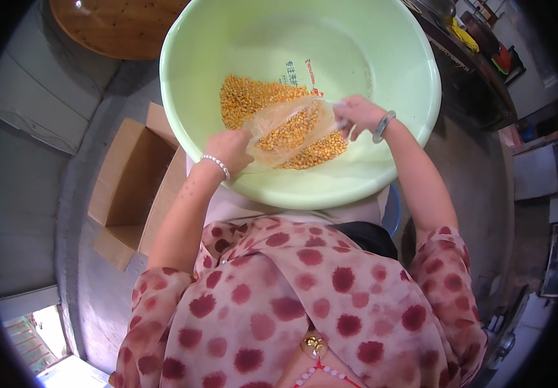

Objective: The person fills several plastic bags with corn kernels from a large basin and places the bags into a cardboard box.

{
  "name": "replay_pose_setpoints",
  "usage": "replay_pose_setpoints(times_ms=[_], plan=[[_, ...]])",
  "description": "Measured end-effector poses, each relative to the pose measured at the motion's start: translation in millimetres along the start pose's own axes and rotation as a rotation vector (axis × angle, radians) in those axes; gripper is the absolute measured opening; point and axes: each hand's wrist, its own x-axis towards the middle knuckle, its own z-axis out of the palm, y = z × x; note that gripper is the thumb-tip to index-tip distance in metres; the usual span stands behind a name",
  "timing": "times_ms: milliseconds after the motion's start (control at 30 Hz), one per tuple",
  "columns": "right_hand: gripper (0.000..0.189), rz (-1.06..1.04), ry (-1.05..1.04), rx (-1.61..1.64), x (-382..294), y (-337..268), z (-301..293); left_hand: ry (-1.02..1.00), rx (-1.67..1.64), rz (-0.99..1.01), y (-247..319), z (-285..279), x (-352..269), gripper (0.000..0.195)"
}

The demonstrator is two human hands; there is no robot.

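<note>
A large pale green plastic basin (303,189) rests before me at lap height. Yellow corn kernels (245,99) lie heaped on the left part of its floor. Stretched between my hands is a clear plastic bag (271,119), with more kernels showing within or through it. My left hand (228,150), wearing a beaded bracelet, grips the bag's left end near the basin's front wall. On the other end my right hand (361,115) pinches the plastic, with a bangle at the wrist. Loose kernels also lie under the bag's lower right side.
An open cardboard box (128,179) stands on the floor to the left. Beyond it is a round wooden tabletop (118,24). At the upper right, a dark table (482,87) holds several items, including a yellow cloth-like thing (464,36). A blue container (393,211) shows below the basin.
</note>
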Motion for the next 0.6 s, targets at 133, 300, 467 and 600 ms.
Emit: replay_pose_setpoints(times_ms=[133,300,467,600], plan=[[0.023,-0.239,0.075,0.23,0.3,-30.8,-16.7,0.117,-0.015,-0.025,-2.5,10.7,-0.7,0.017],[0.019,-0.783,-0.058,0.451,-16.2,-69.0,-12.4,0.587,-0.364,-0.237,-6.3,1.2,-5.3,0.019],[0.018,-0.91,-0.086,0.556,-8.1,-71.7,-12.2,0.796,-0.813,-0.201,-9.2,-28.6,-2.3,0.016],[0.016,-0.758,0.187,0.457,27.6,-36.0,-8.2,0.717,-0.967,-0.114,-5.2,-36.7,5.6,0.015]])
